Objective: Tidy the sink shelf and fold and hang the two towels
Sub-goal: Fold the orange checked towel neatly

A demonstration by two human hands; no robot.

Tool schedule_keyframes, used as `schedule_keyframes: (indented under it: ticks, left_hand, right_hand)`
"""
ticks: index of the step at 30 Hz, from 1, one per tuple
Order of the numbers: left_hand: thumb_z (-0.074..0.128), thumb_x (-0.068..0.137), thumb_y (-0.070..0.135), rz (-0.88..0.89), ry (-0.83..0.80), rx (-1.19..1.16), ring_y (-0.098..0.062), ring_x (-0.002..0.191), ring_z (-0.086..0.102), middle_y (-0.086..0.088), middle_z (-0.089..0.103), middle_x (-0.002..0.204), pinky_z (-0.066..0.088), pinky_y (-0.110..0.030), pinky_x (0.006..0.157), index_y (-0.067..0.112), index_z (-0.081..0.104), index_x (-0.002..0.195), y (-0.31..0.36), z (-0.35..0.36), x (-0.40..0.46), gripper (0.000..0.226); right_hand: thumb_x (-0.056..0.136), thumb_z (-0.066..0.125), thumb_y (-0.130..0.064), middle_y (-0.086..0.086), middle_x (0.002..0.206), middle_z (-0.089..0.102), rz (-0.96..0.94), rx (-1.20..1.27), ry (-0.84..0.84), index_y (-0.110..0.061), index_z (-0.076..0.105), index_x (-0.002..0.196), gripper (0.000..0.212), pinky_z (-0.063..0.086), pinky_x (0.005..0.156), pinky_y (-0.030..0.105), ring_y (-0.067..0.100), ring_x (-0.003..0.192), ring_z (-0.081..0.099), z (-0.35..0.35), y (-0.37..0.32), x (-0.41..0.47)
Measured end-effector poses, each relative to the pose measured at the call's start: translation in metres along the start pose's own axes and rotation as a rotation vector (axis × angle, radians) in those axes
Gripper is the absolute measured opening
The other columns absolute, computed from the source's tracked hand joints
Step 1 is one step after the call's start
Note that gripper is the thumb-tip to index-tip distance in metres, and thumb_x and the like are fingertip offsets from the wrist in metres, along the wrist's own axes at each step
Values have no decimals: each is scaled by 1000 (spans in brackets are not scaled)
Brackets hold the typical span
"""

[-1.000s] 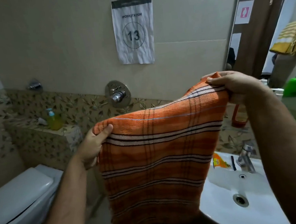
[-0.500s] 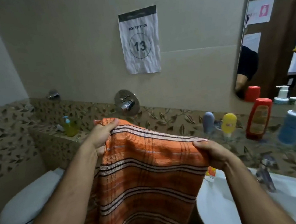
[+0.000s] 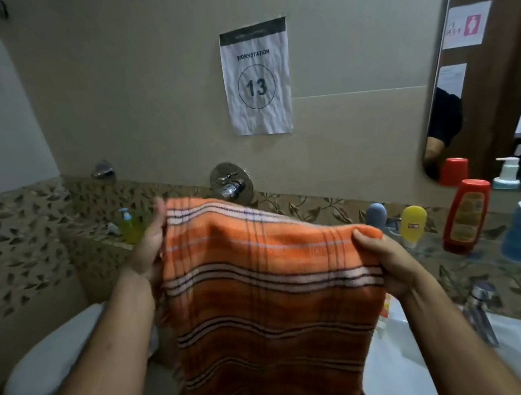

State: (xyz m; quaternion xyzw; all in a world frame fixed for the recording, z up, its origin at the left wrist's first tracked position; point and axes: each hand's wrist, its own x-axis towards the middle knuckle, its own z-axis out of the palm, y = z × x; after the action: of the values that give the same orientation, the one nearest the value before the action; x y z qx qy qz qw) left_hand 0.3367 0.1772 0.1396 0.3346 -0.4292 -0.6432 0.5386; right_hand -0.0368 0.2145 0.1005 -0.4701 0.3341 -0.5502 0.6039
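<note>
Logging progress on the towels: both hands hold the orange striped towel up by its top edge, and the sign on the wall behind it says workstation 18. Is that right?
Not quite. In the head view the wall sign reads workstation 13, not 18. The rest stands: the left hand and right hand hold the orange striped towel up by its top edge.

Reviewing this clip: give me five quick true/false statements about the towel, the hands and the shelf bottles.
1. Both hands hold the orange striped towel by its top edge. True: left hand, right hand.
2. The towel hangs on a rail. False: it hangs from the hands.
3. The red bottle stands on its cap. True.
4. The wall sign reads 31. False: 13.
5. The yellow bottle stands right of the red one. False: left.
</note>
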Motion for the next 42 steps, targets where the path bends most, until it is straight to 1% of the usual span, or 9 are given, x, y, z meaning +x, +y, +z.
schedule_keyframes:
  ticks: [4, 8, 12, 15, 25, 29, 33, 38, 42]
  left_hand:
    - [13, 67, 98, -73, -92, -197, -44, 146, 10, -28, 13, 155, 5, -63, 118, 30, 29, 152, -87, -124, 36, 110]
    - [11, 73, 91, -98, -347, -211, -33, 148, 10, -19, 15, 159, -3, -49, 121, 7, 18, 154, -111, -76, -3, 117]
    - [73, 63, 71, -199, -196, 41, -33, 114, 63, -23, 59, 130, 54, -43, 91, 4, 69, 118, -84, -38, -24, 87]
    - [97, 31, 51, -147, -89, 258, -32, 96, 71, -23, 68, 116, 60, -35, 72, 4, 70, 111, -73, -46, -21, 97]
    - [58, 92, 25, -47, 24, 151, -29, 86, 72, -20, 72, 103, 58, -39, 79, 1, 68, 111, -41, -12, -11, 31]
    - [61, 91, 23, -129, 76, 170, -24, 67, 72, -19, 73, 86, 59, -36, 69, -3, 69, 104, -51, -2, -2, 30]
    - [60, 93, 18, -197, 123, 228, -26, 65, 72, -21, 73, 83, 60, -38, 66, -8, 66, 106, -65, -15, -2, 30]
    - [61, 90, 19, -118, 87, 164, -25, 70, 72, -21, 73, 88, 60, -38, 70, -8, 66, 109, -50, -18, -4, 33]
    - [61, 87, 23, -115, 45, 184, -23, 67, 72, -22, 69, 88, 61, -33, 62, -3, 72, 95, -42, -14, -14, 30]
  right_hand:
    - [96, 53, -17, 14, 78, 74, 59, 0, 173, -2, 68, 92, 21, 60, 63, 32, 23, 69, 72, 29, -8, 27]
    - [97, 54, -14, 11, 65, 70, 201, -40, 291, 0, 63, 87, 20, 58, 62, 32, 22, 62, 68, 35, 8, 32]
    - [97, 54, -15, 12, 64, 70, 226, -27, 294, -1, 62, 85, 21, 56, 60, 31, 22, 61, 68, 24, 5, 28]
    - [97, 54, -16, 15, 75, 72, 237, -64, 270, 1, 63, 97, 18, 58, 62, 33, 26, 68, 70, 14, -9, 28]
    - [81, 57, -53, 17, 111, 71, 98, -27, 95, -1, 62, 124, 68, 60, 79, 40, 29, 98, 71, -26, -35, 22]
    - [48, 91, -55, 20, 122, 67, 220, -108, 70, -5, 59, 129, 101, 59, 84, 43, 33, 110, 67, -44, 29, -3]
    - [71, 78, -27, 27, 119, 66, 313, -152, 193, 7, 58, 127, 69, 59, 81, 40, 36, 102, 66, -38, 60, -9]
    - [70, 80, -41, 20, 111, 71, 270, -8, 97, -7, 75, 107, 50, 61, 75, 40, 30, 94, 72, -37, 47, -12]
    - [56, 90, -35, 20, 120, 68, 346, -175, 0, -8, 67, 122, 75, 60, 77, 40, 30, 99, 70, -33, 57, -18]
